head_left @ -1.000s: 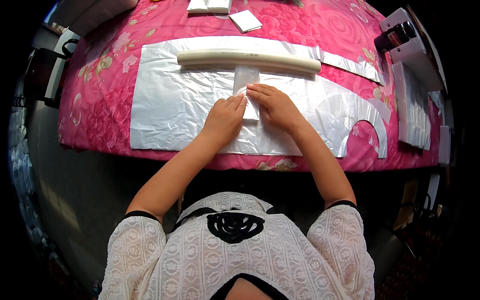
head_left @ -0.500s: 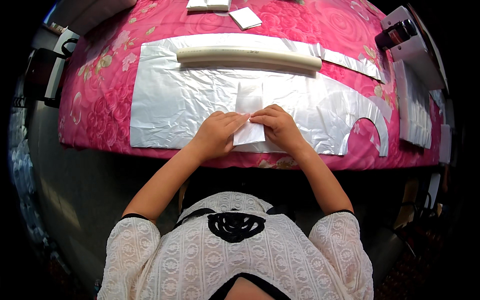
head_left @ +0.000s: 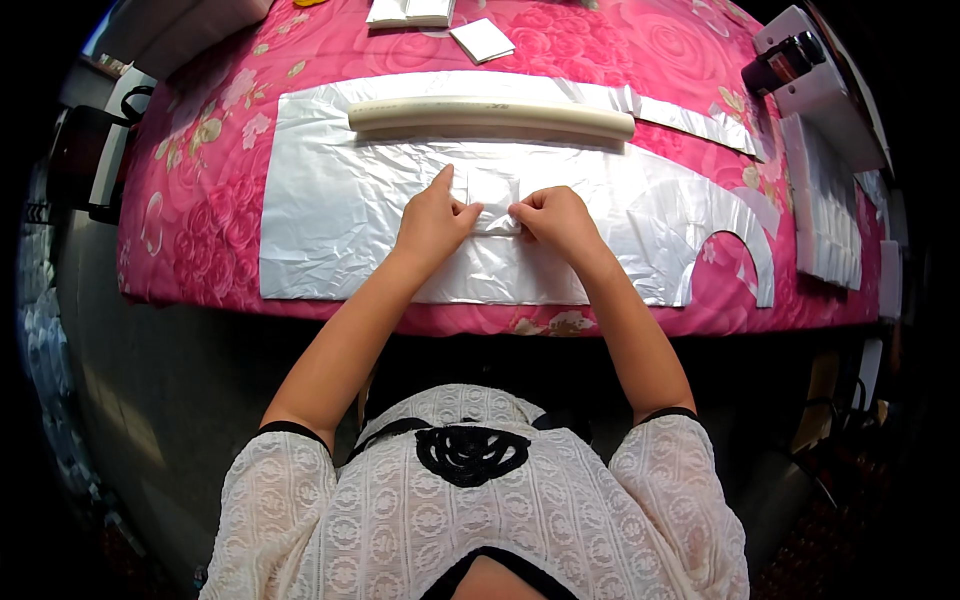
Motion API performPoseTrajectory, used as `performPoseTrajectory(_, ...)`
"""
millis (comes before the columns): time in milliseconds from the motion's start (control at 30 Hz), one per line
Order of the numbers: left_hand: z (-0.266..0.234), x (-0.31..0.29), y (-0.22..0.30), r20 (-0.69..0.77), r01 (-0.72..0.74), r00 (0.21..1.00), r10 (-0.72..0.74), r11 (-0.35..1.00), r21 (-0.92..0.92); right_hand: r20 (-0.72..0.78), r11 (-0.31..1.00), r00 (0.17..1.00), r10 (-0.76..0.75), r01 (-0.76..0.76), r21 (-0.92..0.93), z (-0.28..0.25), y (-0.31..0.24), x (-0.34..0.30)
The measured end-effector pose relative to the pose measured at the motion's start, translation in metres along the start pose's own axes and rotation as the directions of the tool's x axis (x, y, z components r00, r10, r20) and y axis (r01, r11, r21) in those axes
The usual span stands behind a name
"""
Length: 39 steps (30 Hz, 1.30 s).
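Folded film [head_left: 493,188] on silver sheet [head_left: 335,200]
Right hand [head_left: 558,218] pinches the film's right edge; left hand [head_left: 430,225], forefinger straight, touches its left edge, grip unclear.

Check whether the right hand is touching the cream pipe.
Apart: the head view shows bare silvery sheet between the right hand and the cream pipe.

You're in what looks like a sm. workshop, poss. home-based. You've got a homely pink floral tablecloth [head_left: 205,225], but a silvery sheet [head_left: 335,220], a long cream tube [head_left: 490,117] & flat white packets [head_left: 482,40] lie on it, w/ a stack of pale pcs [head_left: 826,215] to your R.
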<state>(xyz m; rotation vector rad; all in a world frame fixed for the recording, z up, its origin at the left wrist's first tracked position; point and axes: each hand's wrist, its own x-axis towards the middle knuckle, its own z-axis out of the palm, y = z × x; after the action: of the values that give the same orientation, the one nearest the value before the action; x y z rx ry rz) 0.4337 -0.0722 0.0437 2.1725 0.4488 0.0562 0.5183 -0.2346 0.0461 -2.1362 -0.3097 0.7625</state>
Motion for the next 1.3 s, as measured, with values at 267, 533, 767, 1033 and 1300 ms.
performPoseTrajectory(267,0.014,-0.01,-0.003,-0.011,-0.532,0.818,0.575,0.764,0.366,0.005,0.999,1.0,0.026,-0.025,-0.044,-0.001,-0.005,0.001)
performPoseTrajectory(533,0.039,-0.017,-0.008,0.189,-0.419,0.907,0.377,0.746,0.517,-0.011,0.998,0.999,0.044,-0.044,-0.054,0.001,-0.011,-0.005)
performPoseTrajectory(767,0.022,-0.02,-0.024,-0.022,-0.451,0.884,0.467,0.865,0.22,-0.194,0.884,0.975,-0.11,0.007,-0.468,-0.016,-0.004,-0.032)
performPoseTrajectory(1033,-0.04,-0.124,-0.059,0.249,0.234,0.963,-0.101,0.772,-0.59,-0.051,0.529,0.633,-0.773,0.598,-0.602,0.008,-0.012,-0.002)
performPoseTrajectory(1300,-0.013,-0.167,-0.069,0.554,0.656,0.746,-0.369,0.273,-0.703,0.132,0.654,0.779,-0.613,0.593,-0.47,0.092,-0.013,-0.037)
